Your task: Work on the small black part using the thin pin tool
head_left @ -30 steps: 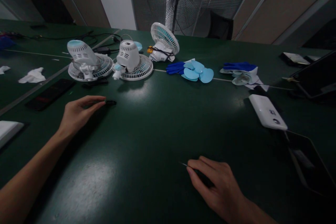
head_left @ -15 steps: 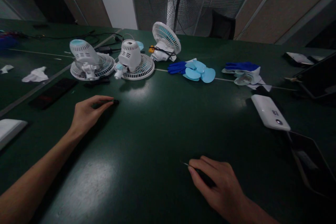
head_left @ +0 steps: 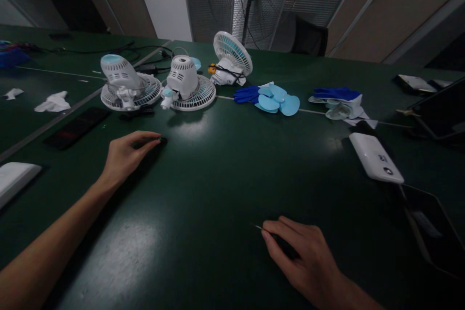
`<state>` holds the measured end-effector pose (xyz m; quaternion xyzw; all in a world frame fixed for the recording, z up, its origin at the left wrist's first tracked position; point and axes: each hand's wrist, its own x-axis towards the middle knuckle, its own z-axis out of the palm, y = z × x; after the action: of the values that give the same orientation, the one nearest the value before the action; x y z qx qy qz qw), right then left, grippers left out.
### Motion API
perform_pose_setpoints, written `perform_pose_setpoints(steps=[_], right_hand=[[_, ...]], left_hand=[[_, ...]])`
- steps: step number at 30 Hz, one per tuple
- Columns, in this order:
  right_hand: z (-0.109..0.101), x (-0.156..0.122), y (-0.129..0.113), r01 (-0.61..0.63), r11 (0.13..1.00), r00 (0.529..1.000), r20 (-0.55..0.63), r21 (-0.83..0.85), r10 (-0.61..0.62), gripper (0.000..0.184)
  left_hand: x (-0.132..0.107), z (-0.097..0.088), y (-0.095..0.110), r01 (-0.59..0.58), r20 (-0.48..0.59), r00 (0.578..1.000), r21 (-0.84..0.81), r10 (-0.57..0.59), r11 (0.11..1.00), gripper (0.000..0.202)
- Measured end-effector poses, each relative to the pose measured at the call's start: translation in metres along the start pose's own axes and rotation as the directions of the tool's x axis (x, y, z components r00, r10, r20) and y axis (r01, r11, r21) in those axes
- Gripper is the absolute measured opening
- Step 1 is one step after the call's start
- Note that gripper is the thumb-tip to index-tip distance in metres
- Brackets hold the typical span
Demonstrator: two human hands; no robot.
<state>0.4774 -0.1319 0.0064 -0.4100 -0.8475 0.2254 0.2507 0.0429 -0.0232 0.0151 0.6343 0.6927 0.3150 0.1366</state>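
My left hand [head_left: 125, 155] rests on the dark green table [head_left: 203, 169], its thumb and forefinger pinched on a small dark piece [head_left: 163, 140] whose kind I cannot make out. Nearer to me, my right hand [head_left: 303, 252] is closed on a tool with a thin metal tip [head_left: 257, 226]. That tip points left, close above the tabletop, and the rest of the tool is hidden in my fingers. Beyond my left hand lie two small white fans [head_left: 121, 80] [head_left: 183, 77], face down on their grilles. A third white fan [head_left: 228, 60] leans behind them with its cord wrapped.
Light blue fan blades [head_left: 278, 99] lie by a blue glove [head_left: 247, 94]; another glove [head_left: 336, 93] is further right. A white device [head_left: 376, 157] and a dark tray [head_left: 434, 227] occupy the right side. On the left are a black phone-like slab [head_left: 76, 128] and a white box [head_left: 16, 179].
The whole view has shifted slightly, so things appear a little further right. Both hands keep their grips and hardly move.
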Motion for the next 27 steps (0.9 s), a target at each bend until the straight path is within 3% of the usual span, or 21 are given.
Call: perform_pose_setpoints(steps=[8, 13, 18, 21, 23, 27], right_hand=[[0.002, -0.003, 0.004, -0.024, 1.0, 0.999, 0.03, 0.004, 0.023, 0.013], [0.002, -0.002, 0.003, -0.025, 1.0, 0.999, 0.029, 0.013, 0.025, 0.014], [0.001, 0.001, 0.0, -0.01, 1.0, 1.0, -0.022, 0.013, 0.01, 0.014], [0.0, 0.002, 0.0, -0.008, 1.0, 0.999, -0.053, 0.023, 0.01, 0.016], [0.0, 0.001, 0.0, 0.0, 1.0, 0.999, -0.054, 0.014, 0.001, 0.02], [0.003, -0.003, 0.003, 0.012, 0.997, 0.999, -0.041, -0.07, -0.015, 0.024]], left_hand=[[0.003, 0.001, -0.005, 0.016, 0.036, 0.999, 0.008, -0.016, 1.0, 0.061], [0.006, 0.001, -0.009, 0.02, 0.079, 0.997, 0.019, -0.021, 1.0, 0.054], [-0.01, 0.012, 0.028, -0.076, 0.161, 0.982, -0.119, 0.095, 0.99, 0.043], [-0.035, 0.031, 0.066, -0.182, 0.289, 0.925, -0.237, 0.248, 0.954, 0.03], [-0.056, 0.046, 0.09, -0.231, 0.376, 0.858, -0.326, 0.35, 0.917, 0.024], [-0.092, 0.071, 0.124, -0.283, 0.447, 0.75, -0.451, 0.488, 0.847, 0.019]])
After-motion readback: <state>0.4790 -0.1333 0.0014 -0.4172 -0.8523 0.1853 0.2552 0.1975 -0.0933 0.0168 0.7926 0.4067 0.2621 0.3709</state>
